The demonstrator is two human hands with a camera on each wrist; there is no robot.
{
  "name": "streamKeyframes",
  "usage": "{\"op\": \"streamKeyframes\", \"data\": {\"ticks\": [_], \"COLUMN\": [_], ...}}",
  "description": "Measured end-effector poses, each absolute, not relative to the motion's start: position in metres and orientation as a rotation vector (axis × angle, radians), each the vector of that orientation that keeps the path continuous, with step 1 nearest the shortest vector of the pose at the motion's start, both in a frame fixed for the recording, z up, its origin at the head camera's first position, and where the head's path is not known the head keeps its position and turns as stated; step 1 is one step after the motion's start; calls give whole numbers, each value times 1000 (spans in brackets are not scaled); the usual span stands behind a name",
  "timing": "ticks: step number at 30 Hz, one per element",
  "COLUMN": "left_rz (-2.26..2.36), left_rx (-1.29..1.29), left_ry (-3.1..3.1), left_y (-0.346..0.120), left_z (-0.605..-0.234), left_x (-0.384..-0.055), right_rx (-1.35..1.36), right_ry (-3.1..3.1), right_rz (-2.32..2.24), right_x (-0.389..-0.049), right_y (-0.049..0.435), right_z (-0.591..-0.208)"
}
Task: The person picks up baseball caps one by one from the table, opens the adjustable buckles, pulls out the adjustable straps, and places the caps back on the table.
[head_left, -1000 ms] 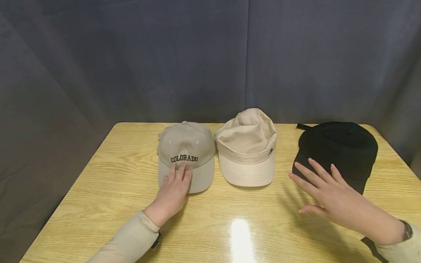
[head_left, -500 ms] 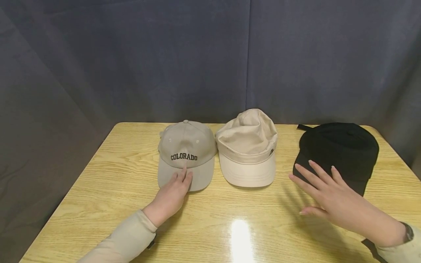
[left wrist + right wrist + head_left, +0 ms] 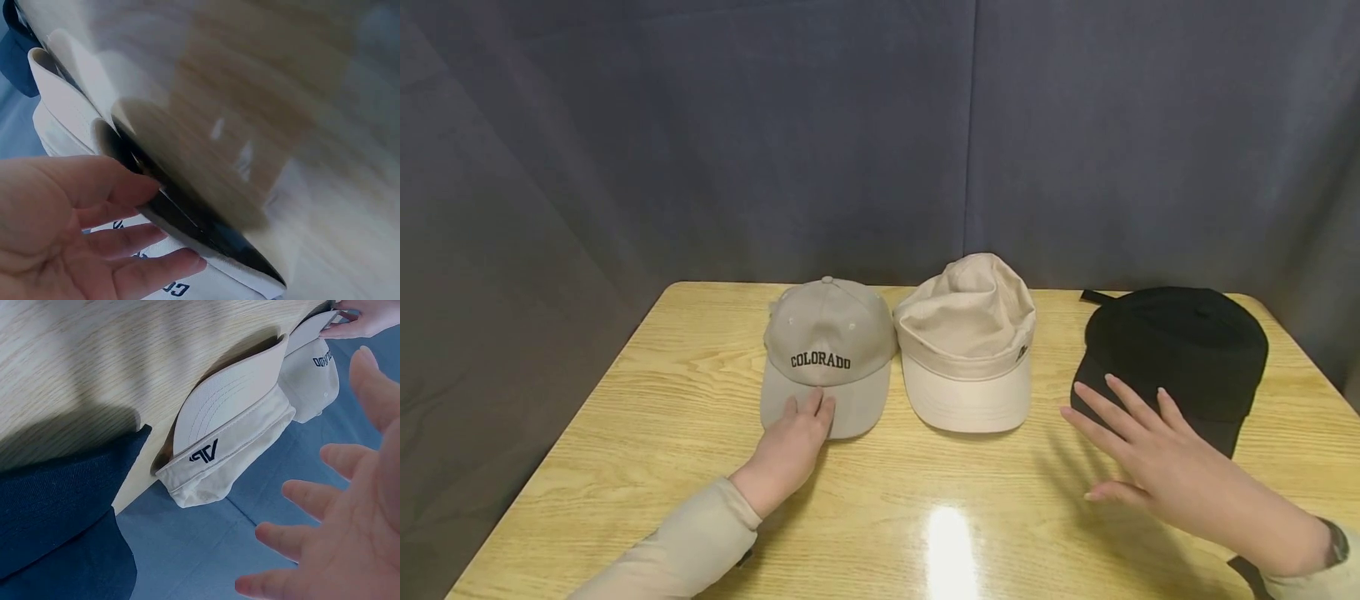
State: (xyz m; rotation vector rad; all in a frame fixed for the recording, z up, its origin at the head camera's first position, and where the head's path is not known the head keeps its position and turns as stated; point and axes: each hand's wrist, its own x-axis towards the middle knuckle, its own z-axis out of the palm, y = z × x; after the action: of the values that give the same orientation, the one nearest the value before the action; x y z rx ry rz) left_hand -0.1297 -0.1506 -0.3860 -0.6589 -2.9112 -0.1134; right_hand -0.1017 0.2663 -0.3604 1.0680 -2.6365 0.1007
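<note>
Head view puts the grey cap (image 3: 838, 329), lettered COLORADO, on the far, left part of the bench (image 3: 880, 517). The left hand (image 3: 786, 454) pinches its brim (image 3: 861, 412) at the near edge: fingers lie on top, and the left wrist view shows the thumb (image 3: 128, 181) at the underside. That grip is narrow, closed to about the brim's thickness. For steady handling, I judge it best to keep the thumb squarely opposite the fingers and press lightly, letting the stiff brim guide the soft crown. Any shift ought to be gentle, since the cream cap (image 3: 966, 325) sits close on the right and could be dragged along. Whether the brim is raised off the bench is hard to tell.

The brim points to the near side; the long axis runs near to far, from brim edge to crown button (image 3: 827, 280). The cream cap also has its brim near, its crown slumped. Farther right lies the black cap (image 3: 1180, 350), a strap (image 3: 1097, 297) poking out at its far left. By its near edge hovers the right hand (image 3: 1172, 471), fingers spread wide, holding nothing. Dark cloth (image 3: 775, 133) hangs behind.
</note>
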Motion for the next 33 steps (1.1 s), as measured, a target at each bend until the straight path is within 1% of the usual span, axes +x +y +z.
{"op": "streamKeyframes", "data": {"ticks": [5, 11, 14, 22, 33], "left_rz": [-108, 55, 47, -120, -534], "left_rx": [-615, -548, -492, -418, -282], "left_ry": [-2910, -2646, -2573, -2515, -2529], "left_y": [-152, -153, -153, -158, -161], "left_z": [-383, -383, -382, -372, -358], "left_x": [-129, -129, -129, -130, -126], "right_rx": [1076, 1078, 1081, 1071, 1081], "right_ry": [-2649, -2661, -2665, -2651, -2627], "right_rz": [104, 112, 92, 97, 115], "right_x": [-102, -102, -103, -104, -104], "right_y": [267, 266, 265, 264, 264], "right_z": [-361, -363, -363, -364, -368]}}
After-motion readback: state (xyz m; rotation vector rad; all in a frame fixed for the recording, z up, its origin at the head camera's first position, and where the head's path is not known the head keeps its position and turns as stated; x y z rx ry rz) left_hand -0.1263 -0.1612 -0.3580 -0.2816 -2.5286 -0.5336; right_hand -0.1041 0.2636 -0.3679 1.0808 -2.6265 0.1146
